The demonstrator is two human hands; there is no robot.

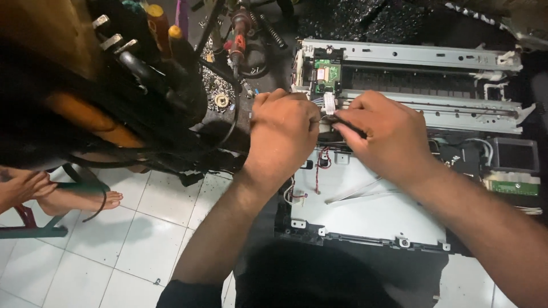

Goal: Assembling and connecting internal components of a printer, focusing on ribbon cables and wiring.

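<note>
An opened printer chassis (pixel 411 63) lies on the floor, with metal rails, a light metal base plate (pixel 371 214) and a small green circuit board (pixel 327 73). My left hand (pixel 282 134) is closed in a fist at the chassis's left side, just below the white connector (pixel 329 104). My right hand (pixel 382 134) pinches a thin black tool or cable (pixel 349 126) that points left toward my left hand. What my left fingers grip is hidden. Red and white wires (pixel 322 165) run over the plate below my hands.
A dark rack of screwdrivers (pixel 165 40) and tools stands at the upper left, with loose gears (pixel 220 100) and a soldering tool (pixel 238 34) behind it. Another person's bare feet (pixel 68 197) rest on white floor tiles at the left. A second green board (pixel 514 185) sits at the right.
</note>
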